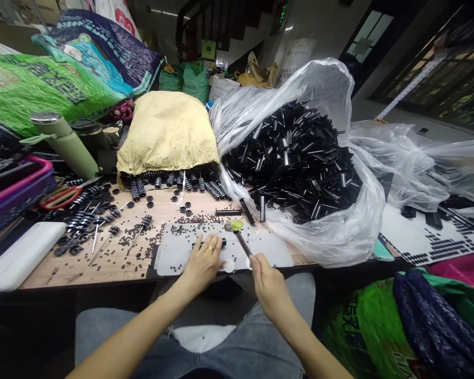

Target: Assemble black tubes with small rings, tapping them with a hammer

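A small hammer (243,245) with a yellow-green tip on its head is gripped by its handle in my right hand (270,284). Its head is raised just beyond my left hand (205,258), which lies over a short black tube (223,242) and holds it against the white board (174,250). Most of that tube is hidden under the fingers. Two more black tubes, one lying flat (228,212) and one slanted (246,210), are at the board's far edge. Tiny black rings (177,230) are scattered over the board and the table.
A clear plastic bag (363,231) spills black tubes (296,158). A yellow sack (168,131) holds ribbed black pieces (217,189). To the left are red-handled scissors (59,197), screwdrivers (96,234), a green flask (69,145), a white box (27,252) and a pink-rimmed basket (43,166).
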Motion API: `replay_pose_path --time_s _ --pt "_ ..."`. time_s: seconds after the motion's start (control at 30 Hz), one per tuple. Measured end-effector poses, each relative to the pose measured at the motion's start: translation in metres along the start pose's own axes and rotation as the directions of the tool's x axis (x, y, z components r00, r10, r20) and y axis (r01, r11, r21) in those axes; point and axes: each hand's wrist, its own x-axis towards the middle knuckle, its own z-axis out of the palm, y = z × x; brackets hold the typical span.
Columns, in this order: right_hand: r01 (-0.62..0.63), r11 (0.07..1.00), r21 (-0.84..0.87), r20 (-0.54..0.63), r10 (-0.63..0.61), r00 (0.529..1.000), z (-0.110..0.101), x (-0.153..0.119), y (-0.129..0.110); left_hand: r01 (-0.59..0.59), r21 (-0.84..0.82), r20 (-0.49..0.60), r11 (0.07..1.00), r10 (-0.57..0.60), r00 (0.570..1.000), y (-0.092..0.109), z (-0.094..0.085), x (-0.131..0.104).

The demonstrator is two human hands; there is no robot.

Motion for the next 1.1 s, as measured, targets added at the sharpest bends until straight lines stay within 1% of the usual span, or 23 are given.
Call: replay_pose_path --time_s 0.07,0.1,0.17,0.23,0.27,0.33,0.4,0.47,0.57,0.6,0.63,0.67,0.73,0.77,0.8,0.87,0.93,1.03,1.1 --pt "0.076 0.993 0.087 -0.053 -0.072 0.996 -0.002 -0.001 -0.016 0.0 -0.003 0.003 1.0 0.0 1.0 0.008 0.004 -0.003" --pt "0.118 0.989 0.091 -0.043 -0.115 0.992 0.0 -0.001 -0.024 -0.005 -0.002 0.006 1.0 0.005 1.0 0.01 0.006 -0.004" --pt "0.183 0.983 0.007 0.06 -0.183 0.981 0.009 -0.001 -0.038 -0.023 0.0 0.0 1.0 0.023 1.0 0.011 0.011 -0.006" --pt "0.218 0.969 -0.115 0.179 -0.195 0.964 0.02 0.001 -0.045 -0.048 -0.008 -0.022 0.999 0.048 0.999 0.008 0.015 -0.005" --pt "0.222 0.964 -0.145 0.207 -0.19 0.96 0.023 0.003 -0.046 -0.061 -0.021 -0.032 0.998 0.06 0.998 0.005 0.016 -0.003" --pt "0.214 0.969 -0.121 0.189 -0.189 0.964 0.024 0.007 -0.044 -0.052 -0.07 -0.026 0.996 0.05 0.998 0.001 0.013 0.002" --pt "0.177 0.981 -0.082 0.11 -0.168 0.98 0.018 0.014 -0.035 0.023 -0.131 0.004 0.991 -0.023 1.0 0.0 0.003 0.006" --pt "0.117 0.987 -0.112 0.031 -0.115 0.993 0.011 0.023 -0.022 0.087 -0.206 0.039 0.975 -0.081 0.996 0.003 -0.01 0.005" --pt "0.022 0.967 -0.252 -0.041 -0.033 0.999 0.009 0.038 0.003 0.056 -0.36 0.083 0.931 -0.028 0.996 0.004 -0.027 0.007" --pt "-0.004 0.955 -0.297 -0.054 -0.013 0.998 0.011 0.043 0.012 0.065 -0.395 0.088 0.917 -0.033 0.996 0.0 -0.03 0.012" --pt "-0.027 0.942 -0.335 -0.07 0.004 0.998 0.013 0.047 0.02 0.102 -0.403 0.086 0.91 -0.073 0.994 -0.006 -0.031 0.02" --pt "-0.043 0.931 -0.363 -0.087 0.012 0.996 0.017 0.05 0.027 0.16 -0.377 0.072 0.912 -0.144 0.987 -0.015 -0.03 0.033" --pt "-0.052 0.916 -0.398 -0.121 0.003 0.993 0.025 0.053 0.037 0.292 -0.249 0.019 0.923 -0.297 0.955 -0.038 -0.024 0.066" --pt "-0.049 0.912 -0.407 -0.137 -0.008 0.991 0.028 0.054 0.04 0.305 -0.16 0.004 0.939 -0.308 0.951 -0.051 -0.02 0.084" --pt "-0.043 0.911 -0.41 -0.149 -0.02 0.989 0.03 0.054 0.042 0.294 -0.13 -0.004 0.947 -0.297 0.955 -0.063 -0.016 0.102" --pt "-0.029 0.921 -0.389 -0.166 -0.04 0.985 0.031 0.056 0.042 0.237 -0.097 -0.005 0.967 -0.239 0.971 -0.082 -0.008 0.133" --pt "-0.001 0.939 -0.344 -0.194 -0.07 0.978 0.026 0.062 0.041 0.164 -0.096 0.011 0.982 -0.163 0.987 -0.094 -0.002 0.153" --pt "0.059 0.957 -0.284 -0.231 -0.128 0.964 0.016 0.085 0.04 0.061 -0.113 0.044 0.992 -0.056 0.997 -0.102 0.001 0.165" --pt "0.08 0.965 -0.25 -0.207 -0.134 0.969 0.012 0.104 0.04 0.012 -0.135 0.052 0.991 -0.004 0.999 -0.102 0.0 0.165"
